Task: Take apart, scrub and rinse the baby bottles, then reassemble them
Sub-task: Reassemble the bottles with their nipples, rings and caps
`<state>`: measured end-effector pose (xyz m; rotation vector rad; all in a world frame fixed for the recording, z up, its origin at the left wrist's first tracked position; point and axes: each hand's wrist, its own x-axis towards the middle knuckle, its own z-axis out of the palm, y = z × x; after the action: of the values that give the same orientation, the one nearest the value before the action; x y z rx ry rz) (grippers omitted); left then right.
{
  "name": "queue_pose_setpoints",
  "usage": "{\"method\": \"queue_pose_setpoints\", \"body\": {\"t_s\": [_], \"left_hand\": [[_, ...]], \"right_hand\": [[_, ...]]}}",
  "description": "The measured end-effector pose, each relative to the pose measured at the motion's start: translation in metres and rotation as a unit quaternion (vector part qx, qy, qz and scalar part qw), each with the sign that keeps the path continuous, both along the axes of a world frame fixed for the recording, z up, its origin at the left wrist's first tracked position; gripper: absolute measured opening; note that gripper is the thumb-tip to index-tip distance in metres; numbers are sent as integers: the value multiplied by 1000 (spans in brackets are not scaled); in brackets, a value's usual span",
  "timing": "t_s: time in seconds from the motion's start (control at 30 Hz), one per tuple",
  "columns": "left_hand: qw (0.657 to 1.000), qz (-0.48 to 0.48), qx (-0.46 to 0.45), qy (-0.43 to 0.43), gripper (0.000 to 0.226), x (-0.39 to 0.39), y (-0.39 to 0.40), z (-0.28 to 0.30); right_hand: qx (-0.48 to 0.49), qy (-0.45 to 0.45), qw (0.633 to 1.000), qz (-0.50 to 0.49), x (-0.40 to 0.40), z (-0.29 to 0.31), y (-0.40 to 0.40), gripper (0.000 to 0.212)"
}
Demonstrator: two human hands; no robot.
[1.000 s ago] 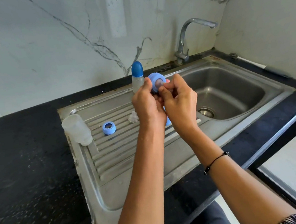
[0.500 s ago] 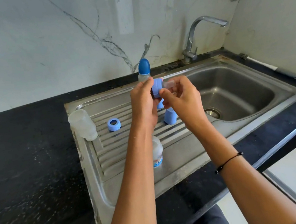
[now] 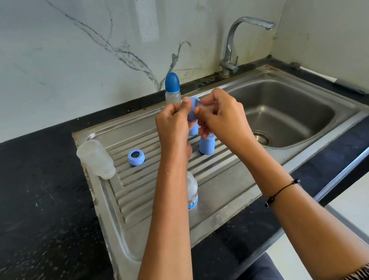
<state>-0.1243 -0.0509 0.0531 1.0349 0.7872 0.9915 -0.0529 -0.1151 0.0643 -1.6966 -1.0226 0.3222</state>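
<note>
Hands (image 3: 199,119) pinching round blue plastic collar (image 3: 192,111), ribbed steel drainboard (image 3: 137,181)

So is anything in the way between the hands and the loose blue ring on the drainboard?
Nothing visible. The blue ring lies alone on the ribs, left of the left hand; the bottle stands farther left.

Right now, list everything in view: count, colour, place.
capped baby bottle: 1, clear with dark blue cap, upright at drainboard's back edge
open bottle: 1, frosted clear, tilted at drainboard's left edge
second bottle: 1, clear with blue print, front of drainboard, partly behind left forearm
loose collar ring: 1, light blue, on drainboard ridges
blue caps: 2, light blue, on drainboard under the hands
held collar ring: 1, light blue, between both hands
sink: 1, steel, right
tap: 1, chrome, behind basin
left hand: 1, holds ring
right hand: 1, pinches ring
</note>
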Motion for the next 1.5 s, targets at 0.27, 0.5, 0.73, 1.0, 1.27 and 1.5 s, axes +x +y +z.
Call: {"method": "queue_pose_setpoints", "body": {"t_s": [0.27, 0.5, 0.73, 1.0, 1.27, 1.5], "left_hand": [[999, 22, 15, -42, 28, 0, 3, -3], [999, -26, 31, -22, 20, -3, 2, -4], [998, -58, 4, -24, 18, -10, 4, -3], [994, -58, -25, -91, 23, -8, 2, -1], [988, -49, -12, -144, 26, -2, 2, -4], [972, -108, -70, -197, 18, -9, 5, -8]], "right_hand": [[80, 285, 954, 56, -3, 10, 2, 18], [23, 183, 983, 18, -3, 11, 1, 7], [-38, -75, 996, 12, -9, 3, -1, 31], [67, -83, 994, -32, -7, 2, 4, 13], [115, 284, 951, 47, -3, 17, 3, 14], [7, -41, 999, -35, -13, 9, 6, 24]]}}
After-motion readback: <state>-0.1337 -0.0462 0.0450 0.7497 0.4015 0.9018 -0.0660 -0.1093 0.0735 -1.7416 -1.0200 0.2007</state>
